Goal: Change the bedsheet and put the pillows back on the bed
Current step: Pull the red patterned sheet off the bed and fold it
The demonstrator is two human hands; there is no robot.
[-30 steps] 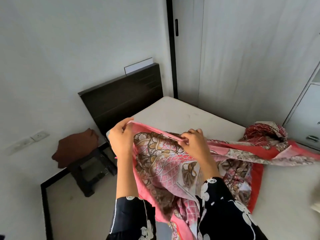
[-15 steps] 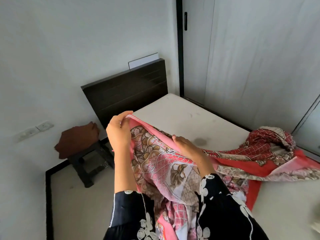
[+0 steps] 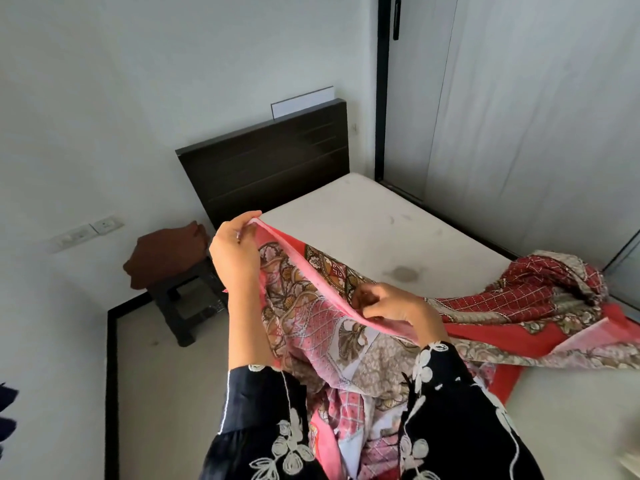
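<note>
**Sheet hem pinched in both hands; mattress head end bare**

Head view: left hand [image 3: 233,252] is raised over the left edge of the mattress [image 3: 363,216]. Its thumb and curled fingers pinch the pink hem of the bedsheet [image 3: 311,317] at its upper end. Lower and nearer the body, right hand [image 3: 398,308] has its fingers curled and pinches the same hem further along. The hem runs between the two hands in a shallow sag. Below it the patterned cloth hangs in front of the person, between the dark embroidered sleeves [image 3: 450,410].

Rest of the bedsheet: it trails from the right hand across the mattress to the right edge. There it lies in a crumpled red-checked heap (folded over itself; what lies under the folds is not readable). A plain red strip lies flat toward the front edge.

Mattress surface: head end and centre are uncovered and off-white. One darkish stain [image 3: 403,273] sits near the middle, just beyond the right hand. A dark headboard [image 3: 270,168] stands at the head edge, and a white board [image 3: 303,100] shows behind its top.

Floor left of the bed: a dark stool [image 3: 194,299] stands near the headboard's left corner, with a brown cloth [image 3: 166,251] on it. The wall switches [image 3: 90,230] are on the wall to the left of the cloth.
</note>
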